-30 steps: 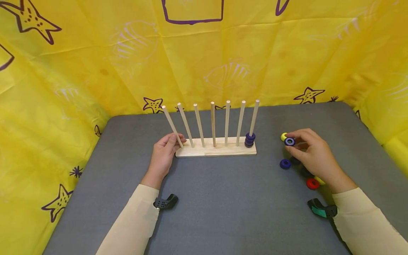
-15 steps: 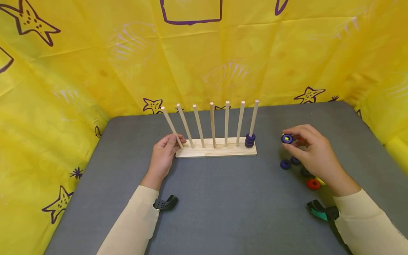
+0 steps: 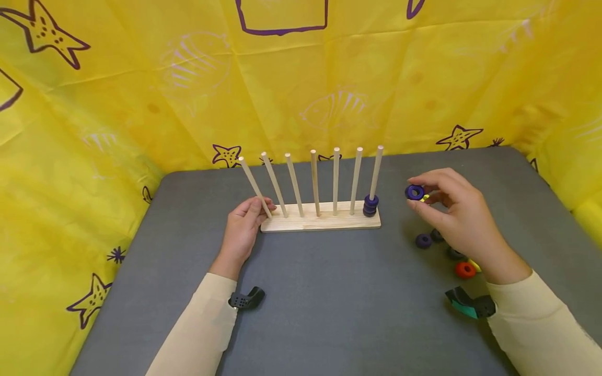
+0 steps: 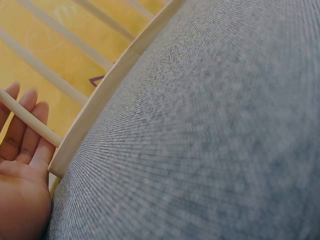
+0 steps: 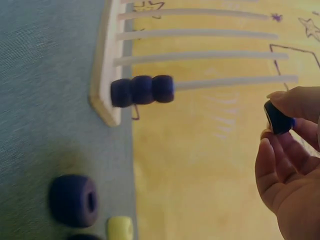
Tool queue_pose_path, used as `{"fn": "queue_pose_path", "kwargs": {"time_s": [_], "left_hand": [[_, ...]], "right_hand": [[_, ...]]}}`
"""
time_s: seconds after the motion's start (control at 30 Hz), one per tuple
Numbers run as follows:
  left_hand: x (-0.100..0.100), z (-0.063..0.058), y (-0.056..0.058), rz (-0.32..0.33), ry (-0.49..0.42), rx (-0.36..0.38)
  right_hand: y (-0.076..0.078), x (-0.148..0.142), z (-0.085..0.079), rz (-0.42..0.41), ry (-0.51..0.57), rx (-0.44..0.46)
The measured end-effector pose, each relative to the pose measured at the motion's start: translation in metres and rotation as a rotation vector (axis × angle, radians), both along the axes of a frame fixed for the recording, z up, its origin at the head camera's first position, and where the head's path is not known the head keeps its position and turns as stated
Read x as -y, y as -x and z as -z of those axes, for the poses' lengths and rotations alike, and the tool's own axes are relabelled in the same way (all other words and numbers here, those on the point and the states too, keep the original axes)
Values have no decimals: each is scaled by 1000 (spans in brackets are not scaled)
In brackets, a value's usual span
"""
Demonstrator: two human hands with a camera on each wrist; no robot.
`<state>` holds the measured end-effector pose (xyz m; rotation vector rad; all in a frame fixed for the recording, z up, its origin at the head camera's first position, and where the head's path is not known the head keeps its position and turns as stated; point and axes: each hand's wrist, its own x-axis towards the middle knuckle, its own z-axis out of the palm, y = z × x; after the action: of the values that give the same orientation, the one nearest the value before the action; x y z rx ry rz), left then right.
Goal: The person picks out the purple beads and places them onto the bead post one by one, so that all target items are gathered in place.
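Observation:
A wooden peg rack [image 3: 321,223] with a row of upright dowels stands on the grey table. Several dowels are bare; the rightmost one carries three dark blue rings [image 5: 142,90] stacked at its foot. My left hand [image 3: 240,235] holds the rack at its left end, its fingers passing behind the leftmost dowel [image 4: 32,120]. My right hand [image 3: 453,214] pinches a blue ring [image 3: 415,192] between thumb and fingertips, raised off the table to the right of the rack and apart from the dowels.
Below my right hand lie loose rings: a blue ring [image 3: 423,241], a red ring [image 3: 465,270], dark ones and yellow ones, partly covered by the hand. A yellow cloth [image 3: 277,94] with sea-animal drawings hangs behind the table [image 3: 329,303].
My right hand has lifted the blue ring and carried it a little left and away from me, toward the rack. The left hand and the rack have stayed in place.

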<state>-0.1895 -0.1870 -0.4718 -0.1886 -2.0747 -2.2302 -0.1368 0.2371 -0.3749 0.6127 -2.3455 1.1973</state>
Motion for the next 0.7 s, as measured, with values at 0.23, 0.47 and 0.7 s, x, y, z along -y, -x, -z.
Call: {"fn": "queue_pose_path", "kwargs": {"time_s": [0.23, 0.47, 0.7], "left_hand": [[-1, 0, 0, -4, -1, -8], [0, 1, 0, -3, -16, -7], [-1, 0, 1, -12, -24, 3]], "right_hand": [[7, 9, -19, -22, 21, -28], [13, 23, -43, -53, 60, -51], [19, 34, -59, -55, 75, -34]]}}
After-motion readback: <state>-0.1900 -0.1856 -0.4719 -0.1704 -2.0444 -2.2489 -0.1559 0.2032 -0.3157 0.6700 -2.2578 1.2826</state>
